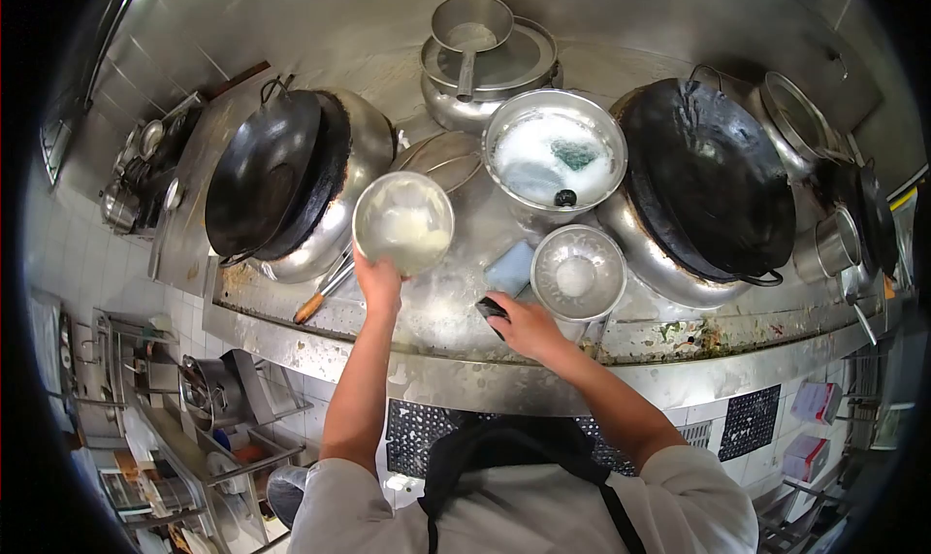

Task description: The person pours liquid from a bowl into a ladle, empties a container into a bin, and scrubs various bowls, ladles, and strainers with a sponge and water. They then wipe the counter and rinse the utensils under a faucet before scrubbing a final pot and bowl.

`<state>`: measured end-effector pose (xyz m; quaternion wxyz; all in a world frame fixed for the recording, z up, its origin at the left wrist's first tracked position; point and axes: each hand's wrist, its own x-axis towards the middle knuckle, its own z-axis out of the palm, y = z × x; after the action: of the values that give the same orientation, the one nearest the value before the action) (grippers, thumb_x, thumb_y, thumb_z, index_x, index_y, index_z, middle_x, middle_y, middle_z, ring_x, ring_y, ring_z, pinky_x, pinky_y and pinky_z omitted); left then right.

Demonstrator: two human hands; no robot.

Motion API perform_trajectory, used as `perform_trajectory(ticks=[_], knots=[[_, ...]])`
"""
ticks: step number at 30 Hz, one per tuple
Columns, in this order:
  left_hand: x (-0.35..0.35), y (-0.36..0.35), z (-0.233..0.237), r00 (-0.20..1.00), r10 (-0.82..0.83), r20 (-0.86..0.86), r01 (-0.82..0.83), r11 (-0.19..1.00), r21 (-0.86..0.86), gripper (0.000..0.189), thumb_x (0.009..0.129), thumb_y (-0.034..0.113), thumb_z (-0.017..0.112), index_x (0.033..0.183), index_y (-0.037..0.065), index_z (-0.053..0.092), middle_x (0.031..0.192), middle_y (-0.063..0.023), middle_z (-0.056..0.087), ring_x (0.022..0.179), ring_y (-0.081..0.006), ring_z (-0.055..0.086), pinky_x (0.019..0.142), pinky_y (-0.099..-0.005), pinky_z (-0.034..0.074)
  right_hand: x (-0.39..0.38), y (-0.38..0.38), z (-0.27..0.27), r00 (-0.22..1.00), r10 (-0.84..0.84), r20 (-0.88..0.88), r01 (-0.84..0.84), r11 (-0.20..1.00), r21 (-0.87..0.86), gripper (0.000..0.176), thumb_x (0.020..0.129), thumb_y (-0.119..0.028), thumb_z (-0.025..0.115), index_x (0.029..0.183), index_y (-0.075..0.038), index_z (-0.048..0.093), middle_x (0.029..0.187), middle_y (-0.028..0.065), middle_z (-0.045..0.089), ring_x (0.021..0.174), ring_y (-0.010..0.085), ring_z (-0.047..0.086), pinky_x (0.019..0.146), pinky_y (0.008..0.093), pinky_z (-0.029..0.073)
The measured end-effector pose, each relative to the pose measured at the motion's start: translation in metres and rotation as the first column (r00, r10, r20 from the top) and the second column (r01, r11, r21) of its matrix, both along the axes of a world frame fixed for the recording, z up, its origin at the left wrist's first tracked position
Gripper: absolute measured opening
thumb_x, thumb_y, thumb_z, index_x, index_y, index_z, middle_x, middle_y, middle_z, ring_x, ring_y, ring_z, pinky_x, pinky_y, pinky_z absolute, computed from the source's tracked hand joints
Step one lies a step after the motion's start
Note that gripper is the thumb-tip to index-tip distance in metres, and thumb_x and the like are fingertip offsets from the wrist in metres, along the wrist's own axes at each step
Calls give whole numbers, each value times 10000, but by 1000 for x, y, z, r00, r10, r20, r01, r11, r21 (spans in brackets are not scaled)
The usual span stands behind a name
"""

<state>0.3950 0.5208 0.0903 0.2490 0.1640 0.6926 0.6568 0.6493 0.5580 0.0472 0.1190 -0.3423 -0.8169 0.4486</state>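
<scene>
The left hand [379, 284] pinches a round metal bowl [403, 219]; the right hand's [531, 327] fingers wrap a black object [492, 312] near the steel counter's [438, 333] front edge.

Illumination is bright and even across the steel surface [441, 326], with soft glare on the back wall [359, 11] and highlights on the black woks. Shadows are faint. Wide-angle distortion bends straight edges; corners fall to black. The centre reads sharp; outer shelving appears softer.
</scene>
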Motion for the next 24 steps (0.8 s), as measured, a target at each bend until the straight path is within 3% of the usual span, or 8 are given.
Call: perform_trajectory(ticks=[4,7,10,15,16,20,22,24], knots=[[-5,-50,-42,984,31,174,-18,997,-74,512,867,-20,411,1353,141,418,1176,-134,594,871,-237,679,508,-302,593,-38,-5,-1,994,59,94,-67,995,74,403,908,-275,597,1275,-127,518,955,187,668,871,420,618,748,502,481],[-21,-82,-53,950,21,312,26,989,-146,509,878,-1,440,1367,132,392,1166,-130,601,875,-231,672,517,-308,592,-58,-5,-19,999,-36,-1,31,828,560,354,886,-247,635,1202,-99,574,982,175,670,912,387,620,801,469,482],[-38,-108,-59,941,-31,338,98,979,-181,533,882,11,493,1390,98,358,1217,-133,573,958,-232,651,539,-314,587,-51,14,5,931,-178,-320,309,851,425,302,860,-217,675,1107,-53,621,998,176,662,970,340,611,871,430,469],[-38,-147,-58,997,70,18,-67,987,-147,670,866,57,604,1454,34,284,1297,-193,513,1034,-280,625,765,-329,558,-20,31,11,770,-589,-247,499,796,-342,335,839,-219,703,1075,4,622,1044,199,632,1042,320,582,917,418,441],[-46,-152,-72,952,37,-304,-92,981,-170,759,826,57,660,1460,-15,250,1392,-240,413,1226,-361,495,1018,-398,416,-18,24,13,750,-608,-261,605,790,-100,362,832,-228,710,1090,7,613,1072,206,622,1064,329,569,925,420,436],[-47,-170,-44,783,-63,-619,-91,972,-215,807,785,54,697,1451,-41,249,1485,-247,267,1374,-399,283,1133,-459,243,24,8,17,514,-826,-233,695,241,677,516,790,-268,761,1165,29,568,1154,223,581,1064,341,553,952,425,409],[-55,-180,-53,803,-36,-595,-56,989,-135,779,799,60,687,1446,-38,264,1483,-236,283,1360,-380,313,1110,-448,282,73,31,-15,374,-926,-55,722,254,644,507,783,-224,757,1165,35,546,1034,210,622,1009,337,592,889,429,450],[-60,-190,-55,822,-38,-569,-4,997,-72,748,815,69,678,1440,-32,279,1472,-227,310,1333,-362,356,1080,-436,322,106,55,-63,458,-884,92,789,452,416,479,787,-197,738,1155,37,539,941,200,638,944,332,619,841,422,479]])
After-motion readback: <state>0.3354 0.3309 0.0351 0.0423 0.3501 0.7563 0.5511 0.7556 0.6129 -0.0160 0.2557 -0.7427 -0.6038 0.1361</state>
